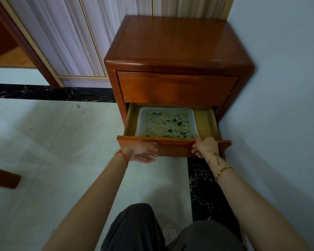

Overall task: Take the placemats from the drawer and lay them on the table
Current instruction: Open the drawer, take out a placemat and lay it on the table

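Head view shows the right hand curled over the top edge of the lower drawer front, near its right end, fingers closed on the wood. The left hand sits lower against the same front panel, left of centre, with its fingers spread loosely under the panel; it looks open and not clamping anything.

Inside the drawer, the placemats lie flat, filling most of the floor from the back wall to the front edge, with a bare strip of drawer bottom along the right side. Their pale border turns up at the left and right edges, and a green leaf print covers the middle. How many are stacked cannot be told.

By the curled border they are probably thin, light and floppy, likely a smooth wipe-clean sheet that may slide on itself. A pinch at the upturned near-right corner, just beside the right hand, seems the easiest hold, with the other hand supporting the opposite edge so the stack does not sag or fan apart.

The upper drawer of the nightstand is shut.
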`<move>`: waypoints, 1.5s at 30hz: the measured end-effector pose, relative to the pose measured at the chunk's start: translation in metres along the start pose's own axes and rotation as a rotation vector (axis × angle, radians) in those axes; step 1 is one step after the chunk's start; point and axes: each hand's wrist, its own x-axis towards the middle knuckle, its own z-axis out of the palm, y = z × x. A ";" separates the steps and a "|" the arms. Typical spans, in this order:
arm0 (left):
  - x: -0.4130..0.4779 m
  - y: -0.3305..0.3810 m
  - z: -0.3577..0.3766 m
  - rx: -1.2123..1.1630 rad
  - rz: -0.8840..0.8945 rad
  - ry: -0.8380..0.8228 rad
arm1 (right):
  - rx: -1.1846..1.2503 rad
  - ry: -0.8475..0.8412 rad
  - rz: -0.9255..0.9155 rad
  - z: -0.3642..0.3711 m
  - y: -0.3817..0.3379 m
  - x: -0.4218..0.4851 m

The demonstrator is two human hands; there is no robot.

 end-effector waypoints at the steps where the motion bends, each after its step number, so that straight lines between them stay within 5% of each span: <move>1: -0.001 0.009 -0.008 -0.007 0.008 -0.007 | -0.050 0.076 -0.088 -0.006 -0.003 0.006; 4: 0.006 0.034 -0.028 -0.055 0.146 0.086 | -0.191 0.217 -0.284 -0.020 -0.017 0.026; 8: 0.031 0.056 -0.045 0.107 0.244 0.331 | -0.335 0.081 -0.310 -0.022 -0.027 0.056; 15: 0.069 0.061 -0.048 0.471 0.118 0.420 | -0.457 -0.158 -0.134 -0.006 -0.024 0.095; 23: 0.092 0.050 -0.043 0.564 -0.089 0.383 | -0.640 -0.199 -0.011 0.000 -0.027 0.120; 29: 0.101 0.048 -0.044 0.447 -0.110 0.462 | -0.542 -0.187 0.057 -0.005 -0.023 0.131; 33: 0.104 0.050 -0.048 0.312 -0.122 0.470 | -0.181 -0.170 0.168 -0.010 -0.023 0.141; 36: 0.100 0.053 -0.051 -0.032 -0.137 0.440 | 0.104 -0.216 0.274 -0.017 -0.025 0.140; 45: 0.065 0.065 -0.050 -0.329 0.076 0.332 | 0.113 -0.055 0.188 -0.014 -0.043 0.118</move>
